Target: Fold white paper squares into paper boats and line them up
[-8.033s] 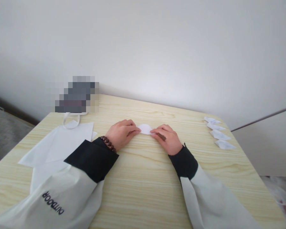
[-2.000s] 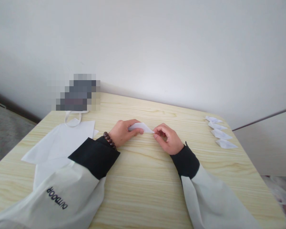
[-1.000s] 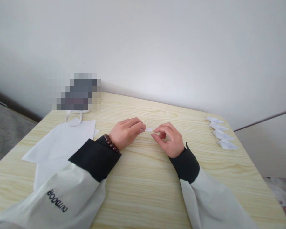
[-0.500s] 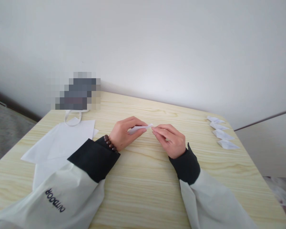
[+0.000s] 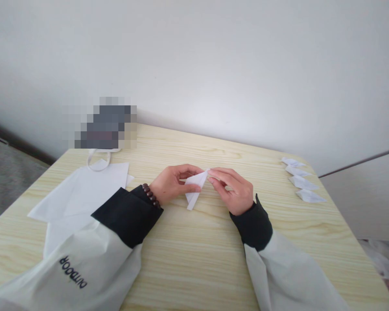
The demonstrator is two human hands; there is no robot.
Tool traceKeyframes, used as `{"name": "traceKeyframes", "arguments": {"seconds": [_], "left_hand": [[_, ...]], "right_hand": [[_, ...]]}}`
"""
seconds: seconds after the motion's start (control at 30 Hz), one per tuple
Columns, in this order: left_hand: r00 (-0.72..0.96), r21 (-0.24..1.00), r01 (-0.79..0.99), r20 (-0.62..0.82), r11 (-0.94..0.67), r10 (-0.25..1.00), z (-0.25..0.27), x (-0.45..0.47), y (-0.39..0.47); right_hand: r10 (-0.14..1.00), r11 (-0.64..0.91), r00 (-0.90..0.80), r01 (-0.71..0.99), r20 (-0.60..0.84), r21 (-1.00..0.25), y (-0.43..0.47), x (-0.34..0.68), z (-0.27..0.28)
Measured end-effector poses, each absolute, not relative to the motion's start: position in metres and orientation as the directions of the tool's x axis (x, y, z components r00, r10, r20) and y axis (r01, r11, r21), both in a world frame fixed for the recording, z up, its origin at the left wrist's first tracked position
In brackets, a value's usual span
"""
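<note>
A folded white paper piece (image 5: 194, 183), narrow and roughly triangular, is held above the middle of the table. My left hand (image 5: 177, 181) grips it from the left, thumb on the near face and fingers behind. At its upper right tip, my right hand (image 5: 234, 188) has thumb and fingers close together; the fingers touch the tip, and whether they pinch it is hard to make out. The paper's long lower end hangs toward me, below the left thumb.
Several folded white paper pieces (image 5: 306, 183) lie in a row at the table's right edge. Flat white sheets (image 5: 97, 185) are spread at the left by my sleeve. Behind them is a blurred dark object (image 5: 106, 127) with a white loop (image 5: 99, 167). A wall (image 5: 214, 65) borders the table's (image 5: 194, 259) back.
The paper has been turned: before, it lay edge-on in my left hand, and now its broad face shows with one end pointing down. My right fingers have shifted slightly onto its tip.
</note>
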State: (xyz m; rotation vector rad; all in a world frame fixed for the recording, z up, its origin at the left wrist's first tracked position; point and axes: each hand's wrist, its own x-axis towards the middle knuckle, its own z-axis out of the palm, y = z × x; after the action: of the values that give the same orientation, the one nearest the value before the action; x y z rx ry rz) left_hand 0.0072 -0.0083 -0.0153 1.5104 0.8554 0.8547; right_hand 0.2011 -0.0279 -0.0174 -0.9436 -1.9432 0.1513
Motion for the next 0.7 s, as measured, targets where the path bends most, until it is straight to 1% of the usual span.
{"name": "traceKeyframes", "arguments": {"seconds": [0.17,0.37,0.6,0.7], "left_hand": [[0.495,0.997,0.077,-0.014,-0.028,0.869,-0.0115,0.0081,-0.0090],[0.459,0.993,0.111,-0.021,-0.034,0.888,-0.0093,0.0091,-0.0105],[0.443,0.969,0.179,0.075,-0.170,0.894,-0.0091,0.0094,-0.0115],[0.440,0.938,0.246,0.115,-0.243,0.891,-0.0074,0.0092,-0.0126]], "right_hand": [[0.673,0.693,-0.265,0.553,0.691,-0.462,-0.0285,0.2008,-0.0182],[0.675,0.698,-0.306,0.558,0.671,-0.448,-0.0282,0.2008,-0.0183],[0.741,0.661,-0.364,0.545,0.564,-0.517,-0.0288,0.2006,-0.0200],[0.757,0.648,-0.380,0.534,0.531,-0.543,-0.0285,0.2006,-0.0195]]}}
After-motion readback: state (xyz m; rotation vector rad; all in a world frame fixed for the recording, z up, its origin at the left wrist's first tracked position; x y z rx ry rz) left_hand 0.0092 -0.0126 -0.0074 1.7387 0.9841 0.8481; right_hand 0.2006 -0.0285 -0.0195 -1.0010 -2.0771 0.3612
